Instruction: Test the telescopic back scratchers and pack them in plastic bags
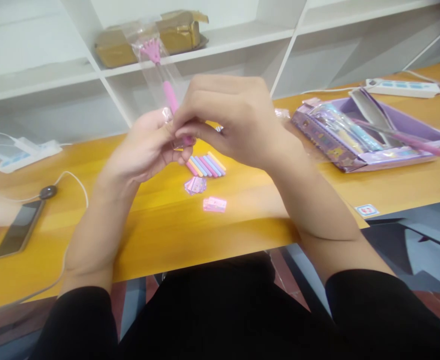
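A pink stick with a small hand-shaped end stands tilted in a clear plastic bag, raised above the table. My left hand is closed around its lower end. My right hand pinches at the same lower end, its fingertips touching those of the left. What exactly the right fingertips grip is partly hidden. Below the hands, several pastel sticks lie side by side on the yellow table. Nearer the front edge are a fanned pile of small cards and a pink card stack.
At the right, a purple box holds wrapped items, with a power strip behind it. A phone, cable and another power strip lie left. White shelves at the back hold a brown taped package.
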`<state>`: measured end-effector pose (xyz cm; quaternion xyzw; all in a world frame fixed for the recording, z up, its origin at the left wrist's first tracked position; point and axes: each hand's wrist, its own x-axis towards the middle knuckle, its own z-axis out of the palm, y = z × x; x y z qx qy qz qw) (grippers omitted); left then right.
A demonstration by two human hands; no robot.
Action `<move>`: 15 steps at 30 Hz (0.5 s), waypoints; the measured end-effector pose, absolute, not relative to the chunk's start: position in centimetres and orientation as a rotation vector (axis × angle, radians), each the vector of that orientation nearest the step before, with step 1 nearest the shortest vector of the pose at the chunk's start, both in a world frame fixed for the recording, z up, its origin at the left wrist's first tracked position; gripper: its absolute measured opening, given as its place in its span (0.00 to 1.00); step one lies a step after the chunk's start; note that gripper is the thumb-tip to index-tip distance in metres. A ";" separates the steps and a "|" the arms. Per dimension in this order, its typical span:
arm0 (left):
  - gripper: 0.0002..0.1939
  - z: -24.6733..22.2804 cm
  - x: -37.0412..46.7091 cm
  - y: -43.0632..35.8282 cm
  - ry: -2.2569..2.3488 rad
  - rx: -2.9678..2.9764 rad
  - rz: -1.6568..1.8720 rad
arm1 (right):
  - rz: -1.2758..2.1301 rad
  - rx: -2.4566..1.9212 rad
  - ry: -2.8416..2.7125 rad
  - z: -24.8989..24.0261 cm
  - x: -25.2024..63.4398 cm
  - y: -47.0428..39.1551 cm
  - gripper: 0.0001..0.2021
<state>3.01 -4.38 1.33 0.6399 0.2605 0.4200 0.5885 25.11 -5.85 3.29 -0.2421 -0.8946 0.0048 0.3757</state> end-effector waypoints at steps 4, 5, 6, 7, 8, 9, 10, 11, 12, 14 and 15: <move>0.22 1.3 2.8 -4.3 0.573 1.481 0.981 | 0.065 -0.741 -2.257 3.5 24.7 -6.3 0.11; 0.21 1.3 2.7 -4.3 0.561 1.487 0.972 | 0.047 -0.734 -2.248 3.4 24.6 -6.3 0.11; 0.21 1.4 2.7 -4.3 0.553 1.490 0.968 | 0.008 -0.715 -2.242 3.4 24.6 -6.3 0.11; 0.21 1.4 2.6 -4.3 0.551 1.492 0.967 | -0.040 -0.693 -2.230 3.4 24.6 -6.3 0.10; 0.21 1.5 2.6 -4.4 0.550 1.491 0.966 | -0.084 -0.675 -2.216 3.4 24.7 -6.3 0.09; 0.21 1.5 2.5 -4.4 0.548 1.484 0.968 | -0.112 -0.668 -2.206 3.5 24.8 -6.2 0.08; 0.20 1.5 2.5 -4.4 0.543 1.471 0.970 | -0.125 -0.669 -2.198 3.5 24.9 -6.1 0.07; 0.20 1.5 2.5 -4.4 0.538 1.459 0.968 | -0.123 -0.677 -2.192 3.6 25.0 -6.1 0.06; 0.20 1.5 2.6 -4.5 0.538 1.455 0.963 | -0.109 -0.688 -2.188 3.6 25.2 -6.0 0.05; 0.23 1.4 2.6 -4.6 0.544 1.493 0.969 | -0.046 -0.697 -2.176 3.7 25.5 -5.7 0.04; 0.25 1.4 2.7 -4.6 0.548 1.528 0.981 | -0.002 -0.685 -2.158 3.7 25.6 -5.6 0.04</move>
